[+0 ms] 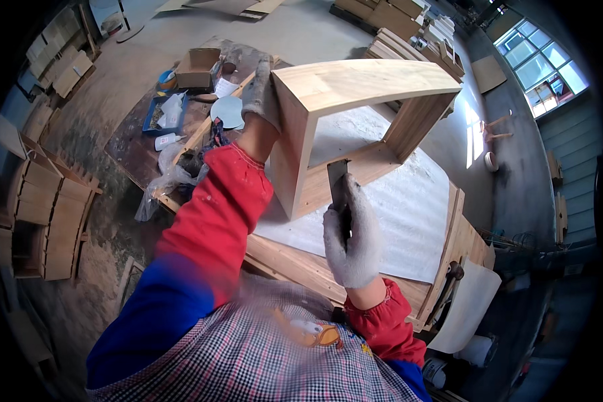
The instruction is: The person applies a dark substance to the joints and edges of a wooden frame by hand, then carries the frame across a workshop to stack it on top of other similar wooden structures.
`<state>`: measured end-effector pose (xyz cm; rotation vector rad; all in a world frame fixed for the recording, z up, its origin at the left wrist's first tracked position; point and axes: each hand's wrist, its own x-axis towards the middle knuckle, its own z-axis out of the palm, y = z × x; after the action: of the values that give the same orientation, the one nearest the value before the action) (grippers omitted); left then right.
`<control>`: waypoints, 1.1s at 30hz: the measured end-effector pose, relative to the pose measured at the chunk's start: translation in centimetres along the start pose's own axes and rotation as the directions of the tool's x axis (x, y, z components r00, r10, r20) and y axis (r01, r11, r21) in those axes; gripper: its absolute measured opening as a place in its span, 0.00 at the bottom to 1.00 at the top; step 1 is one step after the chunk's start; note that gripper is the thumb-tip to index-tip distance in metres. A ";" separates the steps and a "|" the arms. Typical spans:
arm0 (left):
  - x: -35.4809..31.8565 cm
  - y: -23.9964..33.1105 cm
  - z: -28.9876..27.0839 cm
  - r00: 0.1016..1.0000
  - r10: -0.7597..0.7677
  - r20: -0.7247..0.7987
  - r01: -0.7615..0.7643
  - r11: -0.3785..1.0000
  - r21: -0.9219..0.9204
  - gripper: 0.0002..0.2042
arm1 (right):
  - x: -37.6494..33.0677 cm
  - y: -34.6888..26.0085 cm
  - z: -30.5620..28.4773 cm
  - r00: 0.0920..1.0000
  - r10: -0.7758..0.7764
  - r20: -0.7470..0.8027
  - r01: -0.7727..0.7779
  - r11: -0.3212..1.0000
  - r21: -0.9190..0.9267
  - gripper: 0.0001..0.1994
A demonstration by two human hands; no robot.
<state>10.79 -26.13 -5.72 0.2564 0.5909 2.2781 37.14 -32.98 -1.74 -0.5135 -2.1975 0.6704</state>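
We had the open wooden box frame (355, 127) standing assembled on the white sheet (409, 221) mid-workbench, our left hand (261, 90) grasping its upper left corner, our right hand (352, 238) clenched around a flat scraper (338, 184) at its lower front edge, scraping seemingly unfinished.

In the upper left of your view you have an open brown cardboard box (197, 67), a blue tray (155, 115) of white packets below it, and crumpled clear plastic bags (162, 179) lower down.
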 end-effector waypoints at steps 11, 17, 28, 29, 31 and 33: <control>1.9 -0.3 -1.2 0.997 -0.002 0.071 -0.003 0.997 0.071 0.25 | 6.5 0.9 3.0 1.000 0.029 0.008 -0.030 0.991 0.129 0.23; 0.2 0.3 0.7 0.998 -0.031 -0.061 0.030 0.999 -0.023 0.23 | 6.9 1.5 3.9 1.000 0.013 -0.027 -0.009 0.989 0.145 0.21; 0.8 0.0 -0.5 0.996 0.033 -0.080 -0.033 0.999 0.002 0.22 | 6.7 2.1 4.4 0.999 0.043 0.003 -0.043 0.973 0.226 0.21; 1.1 0.0 -0.7 0.997 0.018 -0.076 -0.019 1.000 -0.017 0.21 | 6.5 2.0 4.1 0.999 0.045 0.031 -0.050 0.978 0.204 0.22; 1.3 -0.1 -1.1 0.997 0.043 -0.071 -0.043 0.999 0.002 0.22 | 6.7 1.6 3.7 0.995 0.071 0.066 -0.084 0.974 0.209 0.23; 1.6 -0.2 -1.6 0.998 0.045 -0.053 -0.044 0.999 0.012 0.22 | 6.9 0.8 3.4 0.989 0.121 0.080 -0.139 0.953 0.269 0.23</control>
<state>9.29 -25.39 -7.18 0.2163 0.6306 2.3312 30.38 -29.54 -0.33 -0.5004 -2.0956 1.0573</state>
